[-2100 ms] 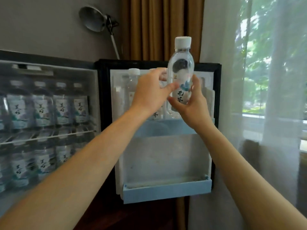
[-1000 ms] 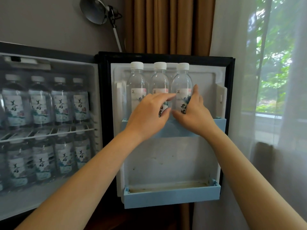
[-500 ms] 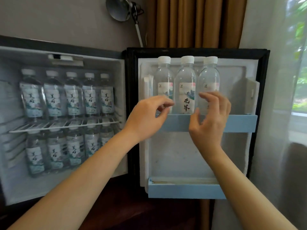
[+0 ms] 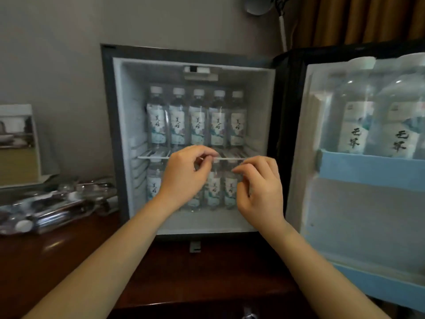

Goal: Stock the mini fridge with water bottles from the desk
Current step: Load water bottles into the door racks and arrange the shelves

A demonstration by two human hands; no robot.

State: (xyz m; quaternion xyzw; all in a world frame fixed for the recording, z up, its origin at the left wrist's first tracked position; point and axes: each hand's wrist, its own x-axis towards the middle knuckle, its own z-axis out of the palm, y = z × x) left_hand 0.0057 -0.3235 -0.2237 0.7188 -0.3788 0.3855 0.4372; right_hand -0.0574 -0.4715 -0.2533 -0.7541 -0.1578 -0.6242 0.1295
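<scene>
The mini fridge stands open on the dark wooden desk. Several labelled water bottles stand in a row on its wire shelf, and more bottles stand below. On the open door to the right, bottles stand in the upper blue rack. My left hand and my right hand hover in front of the fridge interior with loosely curled fingers, holding nothing.
Crumpled clear plastic packaging, with what looks like a bottle in it, lies on the desk left of the fridge. A framed card leans on the wall behind it. A lamp and brown curtain are above. The door's lower blue rack juts out.
Both hands let go of the bottles in the door rack and drew back. My view swung left, so the fridge interior now fills the middle and the door sits at the right edge.
</scene>
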